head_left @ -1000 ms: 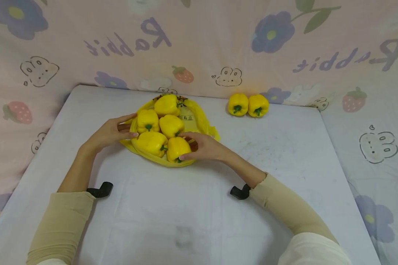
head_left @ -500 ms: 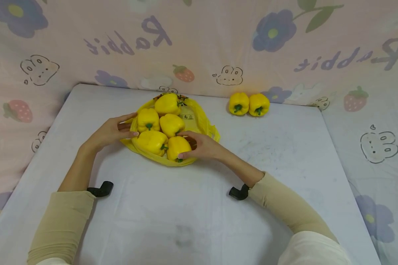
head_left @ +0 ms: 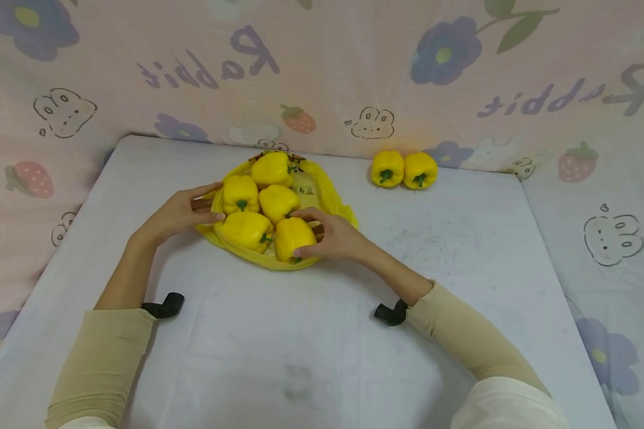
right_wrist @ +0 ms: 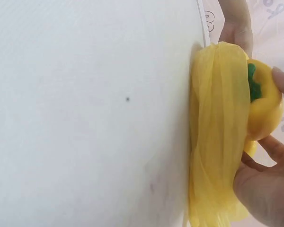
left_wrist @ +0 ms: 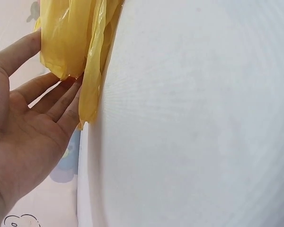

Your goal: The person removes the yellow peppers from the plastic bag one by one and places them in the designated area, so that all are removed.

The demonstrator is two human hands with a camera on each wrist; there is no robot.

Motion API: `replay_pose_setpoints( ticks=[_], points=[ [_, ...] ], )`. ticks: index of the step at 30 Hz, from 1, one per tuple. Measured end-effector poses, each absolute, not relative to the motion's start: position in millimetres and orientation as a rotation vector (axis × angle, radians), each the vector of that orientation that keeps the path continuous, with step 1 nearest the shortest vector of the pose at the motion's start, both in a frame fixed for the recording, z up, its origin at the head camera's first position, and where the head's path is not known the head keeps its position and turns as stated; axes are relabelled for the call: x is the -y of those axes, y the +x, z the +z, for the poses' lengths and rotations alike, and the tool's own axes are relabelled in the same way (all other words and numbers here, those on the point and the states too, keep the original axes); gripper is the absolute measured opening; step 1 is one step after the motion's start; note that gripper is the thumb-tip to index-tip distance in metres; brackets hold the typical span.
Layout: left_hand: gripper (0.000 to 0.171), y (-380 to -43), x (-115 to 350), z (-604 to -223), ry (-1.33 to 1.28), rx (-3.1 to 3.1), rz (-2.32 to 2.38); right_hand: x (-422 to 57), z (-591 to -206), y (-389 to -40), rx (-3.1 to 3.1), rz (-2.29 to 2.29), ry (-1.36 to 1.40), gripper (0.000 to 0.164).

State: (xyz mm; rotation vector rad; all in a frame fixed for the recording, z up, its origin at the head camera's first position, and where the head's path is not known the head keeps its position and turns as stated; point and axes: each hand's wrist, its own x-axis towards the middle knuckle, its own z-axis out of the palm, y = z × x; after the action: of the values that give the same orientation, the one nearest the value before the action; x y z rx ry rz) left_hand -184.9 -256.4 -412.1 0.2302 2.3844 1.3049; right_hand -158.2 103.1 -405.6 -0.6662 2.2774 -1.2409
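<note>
A yellow plastic bag (head_left: 337, 199) lies spread with its mouth up near the back of the table, several yellow bell peppers (head_left: 247, 231) with green stems inside. My right hand (head_left: 340, 235) grips the front-right bell pepper (head_left: 292, 237), thumb in front and fingers behind. From the right wrist view, this pepper (right_wrist: 267, 111) stands above the bag's rim (right_wrist: 220, 127). At the bag's left side, my left hand (head_left: 179, 211) touches the plastic with its thumb and fingers spread apart. In the left wrist view its fingers (left_wrist: 61, 101) reach straight behind the hanging folds (left_wrist: 91, 94).
Two more yellow bell peppers (head_left: 403, 170) sit side by side at the back edge of the white table (head_left: 268, 345). A patterned cloth (head_left: 322, 71) hangs right behind it. Black curved pieces (head_left: 166, 305) stick out at both sleeve cuffs.
The front-right bell pepper has shifted slightly right and up in my right hand, opening a gap beside its neighbour. My left hand has stayed in place at the bag.
</note>
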Motion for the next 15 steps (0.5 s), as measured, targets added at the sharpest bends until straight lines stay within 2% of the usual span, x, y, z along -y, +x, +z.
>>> replay_pose_setpoints(
  ticks=[15],
  points=[
    [0.083,-184.2,256.2,-413.9,0.237,-2.384,1.311,-121.7,-387.4,-158.2,-2.302,-1.334,-0.707,0.070]
  ],
)
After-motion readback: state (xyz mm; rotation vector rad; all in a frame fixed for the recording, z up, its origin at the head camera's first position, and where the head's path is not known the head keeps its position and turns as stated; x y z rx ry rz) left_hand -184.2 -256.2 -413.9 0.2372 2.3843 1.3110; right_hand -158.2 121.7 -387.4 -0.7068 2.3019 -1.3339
